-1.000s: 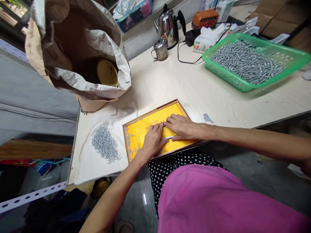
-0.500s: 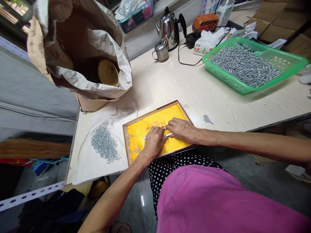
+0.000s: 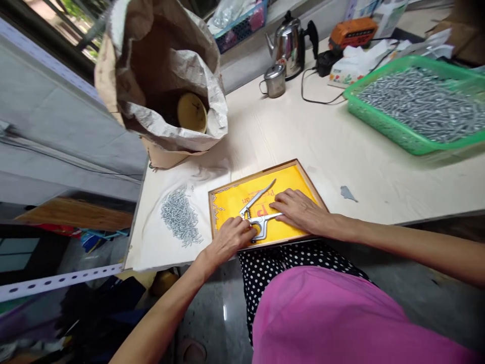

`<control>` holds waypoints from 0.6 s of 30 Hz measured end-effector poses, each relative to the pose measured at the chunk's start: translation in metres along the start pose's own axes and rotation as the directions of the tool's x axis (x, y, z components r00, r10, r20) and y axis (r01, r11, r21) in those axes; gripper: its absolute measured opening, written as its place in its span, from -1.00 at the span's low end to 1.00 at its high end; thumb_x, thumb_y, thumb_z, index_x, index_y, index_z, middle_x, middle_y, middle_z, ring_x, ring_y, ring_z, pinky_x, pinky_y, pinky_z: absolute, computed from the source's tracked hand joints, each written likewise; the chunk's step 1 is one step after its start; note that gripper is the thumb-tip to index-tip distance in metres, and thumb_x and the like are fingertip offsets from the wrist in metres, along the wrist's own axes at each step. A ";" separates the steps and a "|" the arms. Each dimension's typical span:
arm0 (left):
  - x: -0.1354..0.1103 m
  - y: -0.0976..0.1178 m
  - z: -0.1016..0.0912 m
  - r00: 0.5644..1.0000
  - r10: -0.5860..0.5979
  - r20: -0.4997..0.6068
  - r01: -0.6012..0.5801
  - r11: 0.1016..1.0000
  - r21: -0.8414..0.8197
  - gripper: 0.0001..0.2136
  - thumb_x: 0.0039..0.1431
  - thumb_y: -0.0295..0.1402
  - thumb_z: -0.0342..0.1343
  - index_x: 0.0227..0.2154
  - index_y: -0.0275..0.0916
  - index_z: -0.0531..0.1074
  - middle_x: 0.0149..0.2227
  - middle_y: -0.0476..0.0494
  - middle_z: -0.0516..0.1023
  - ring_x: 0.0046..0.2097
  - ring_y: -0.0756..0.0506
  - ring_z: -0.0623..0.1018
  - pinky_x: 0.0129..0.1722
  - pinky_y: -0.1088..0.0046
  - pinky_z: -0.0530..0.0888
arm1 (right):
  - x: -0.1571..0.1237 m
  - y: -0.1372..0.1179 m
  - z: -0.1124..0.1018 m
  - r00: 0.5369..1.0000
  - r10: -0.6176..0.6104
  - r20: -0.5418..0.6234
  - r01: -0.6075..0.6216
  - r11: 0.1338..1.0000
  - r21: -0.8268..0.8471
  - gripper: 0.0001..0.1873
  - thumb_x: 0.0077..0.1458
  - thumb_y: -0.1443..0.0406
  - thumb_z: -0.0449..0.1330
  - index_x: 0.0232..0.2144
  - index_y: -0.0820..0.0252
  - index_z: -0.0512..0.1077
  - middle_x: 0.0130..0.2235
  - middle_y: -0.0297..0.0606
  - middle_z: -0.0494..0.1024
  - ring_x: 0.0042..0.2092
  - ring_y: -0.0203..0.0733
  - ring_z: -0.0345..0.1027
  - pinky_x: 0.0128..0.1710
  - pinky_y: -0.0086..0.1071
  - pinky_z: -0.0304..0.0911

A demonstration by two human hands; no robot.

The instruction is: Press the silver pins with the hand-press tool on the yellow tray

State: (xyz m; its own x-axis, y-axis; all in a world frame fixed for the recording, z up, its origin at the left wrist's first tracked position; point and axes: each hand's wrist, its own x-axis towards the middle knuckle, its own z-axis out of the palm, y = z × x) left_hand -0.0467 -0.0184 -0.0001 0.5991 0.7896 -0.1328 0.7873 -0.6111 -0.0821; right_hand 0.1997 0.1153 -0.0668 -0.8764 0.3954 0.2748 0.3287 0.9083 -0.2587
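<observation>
A wooden tray (image 3: pixel 311 183) lined with yellow paper lies at the table's near edge. On the yellow lies a silver metal hand tool (image 3: pixel 258 210) with two long levers spread apart. My left hand (image 3: pixel 229 238) curls over the tool's lower left end, fingers closed on it. My right hand (image 3: pixel 299 208) lies flat on the yellow paper, fingertips touching the tool's lower lever. A few small metal pins sit along the tray's left edge.
A heap of small metal pins (image 3: pixel 179 217) lies left of the tray. A large paper sack (image 3: pixel 166 76) holding a yellow bowl stands behind it. A green basket (image 3: pixel 413 141) full of pins is at the right. A kettle (image 3: pixel 290 43), metal cup (image 3: pixel 274 81), cable and tissue pack stand at the back.
My hands drew apart and uncovered the metal tool on the yellow paper. The left hand slid toward the tray's near edge; my head turned, shifting the view.
</observation>
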 end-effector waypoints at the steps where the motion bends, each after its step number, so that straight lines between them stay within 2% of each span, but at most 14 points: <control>1: 0.001 0.000 0.000 0.999 0.038 0.028 -0.038 0.999 0.015 -0.80 0.45 -0.32 -0.02 -0.04 -0.18 0.49 -0.13 -0.18 0.52 -0.15 -0.12 0.42 -0.19 0.34 0.38 | -0.001 0.000 0.001 1.000 -0.011 -0.019 0.011 1.000 -0.013 -0.76 0.26 0.22 0.25 -0.06 0.20 0.49 -0.09 -0.10 0.49 -0.07 0.01 0.24 -0.14 -0.22 0.10; 5: 0.001 -0.005 0.002 0.990 0.132 0.050 -0.133 0.991 0.029 -0.81 0.46 -0.32 -0.03 -0.17 -0.23 0.47 -0.18 -0.16 0.51 -0.14 -0.12 0.42 -0.20 0.32 0.36 | -0.002 0.002 0.004 0.998 -0.050 -0.044 0.047 0.997 -0.064 -0.91 0.30 0.30 0.19 -0.19 0.13 0.49 -0.19 -0.16 0.47 -0.15 -0.04 0.20 -0.20 -0.26 0.02; 9: -0.008 -0.007 0.008 0.988 0.156 0.017 -0.157 0.987 0.026 -0.80 0.48 -0.39 -0.10 -0.09 -0.28 0.43 -0.17 -0.17 0.52 -0.18 -0.10 0.43 -0.22 0.34 0.38 | -0.001 0.002 0.006 0.995 -0.094 -0.040 0.092 0.994 -0.063 -0.88 0.32 0.39 0.11 -0.28 0.16 0.44 -0.29 -0.21 0.44 -0.22 -0.08 0.17 -0.24 -0.27 -0.02; 12: -0.016 -0.009 0.012 0.990 0.144 -0.008 -0.144 0.989 0.030 -0.79 0.48 -0.43 -0.13 -0.03 -0.29 0.40 -0.16 -0.20 0.53 -0.17 -0.10 0.44 -0.20 0.36 0.41 | 0.000 0.001 0.006 0.991 -0.118 -0.058 0.116 0.992 -0.040 -0.82 0.34 0.40 0.06 -0.32 0.16 0.41 -0.34 -0.24 0.42 -0.26 -0.11 0.16 -0.26 -0.28 -0.03; 16: -0.035 -0.020 0.013 0.990 0.131 -0.060 -0.129 0.991 0.038 -0.83 0.45 -0.44 -0.07 -0.11 -0.28 0.42 -0.16 -0.21 0.52 -0.19 -0.09 0.45 -0.19 0.35 0.43 | 0.000 0.003 0.008 0.991 -0.107 -0.082 0.106 0.994 -0.010 -0.78 0.38 0.35 0.02 -0.32 0.15 0.41 -0.33 -0.25 0.43 -0.26 -0.10 0.19 -0.25 -0.27 -0.02; 18: -0.047 -0.035 0.013 0.986 0.034 -0.165 -0.025 0.998 0.059 -0.81 0.44 -0.47 -0.08 -0.09 -0.27 0.44 -0.14 -0.23 0.52 -0.17 -0.10 0.46 -0.17 0.34 0.44 | 0.000 0.004 0.010 0.991 -0.100 -0.084 0.101 0.995 0.009 -0.77 0.39 0.33 0.03 -0.31 0.15 0.42 -0.32 -0.24 0.44 -0.26 -0.10 0.20 -0.25 -0.26 0.00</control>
State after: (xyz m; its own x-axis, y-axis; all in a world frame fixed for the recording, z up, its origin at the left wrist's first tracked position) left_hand -0.1044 -0.0344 -0.0036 0.6417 0.7664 0.0288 0.7620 -0.6329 -0.1370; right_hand 0.1977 0.1171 -0.0774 -0.8721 0.3130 0.3761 0.2357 0.9423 -0.2377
